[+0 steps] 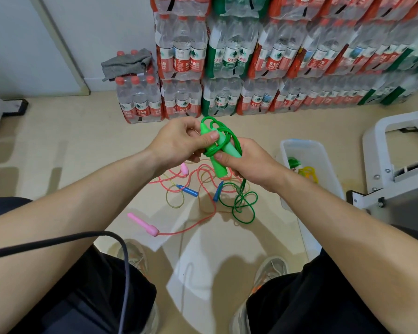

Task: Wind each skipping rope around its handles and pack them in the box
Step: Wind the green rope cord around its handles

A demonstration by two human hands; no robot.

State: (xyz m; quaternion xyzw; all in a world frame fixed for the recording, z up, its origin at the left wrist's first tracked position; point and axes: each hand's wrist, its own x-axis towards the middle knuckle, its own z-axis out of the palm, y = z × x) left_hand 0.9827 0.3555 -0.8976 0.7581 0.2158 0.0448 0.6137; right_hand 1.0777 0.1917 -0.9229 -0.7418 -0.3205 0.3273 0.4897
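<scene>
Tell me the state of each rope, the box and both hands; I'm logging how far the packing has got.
green skipping rope: handles held together, a few turns wound, the rest trailing to the floor.
pink skipping rope: unwound, loose on the floor.
blue-handled rope: unwound, tangled on the floor.
box: open, coloured ropes inside.
left hand: grips the green handles.
right hand: grips handles and cord.

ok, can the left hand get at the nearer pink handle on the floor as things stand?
Probably not yet. The nearer pink handle lies uncovered on the floor, but the left hand grips the green handles together with the right hand.
</scene>
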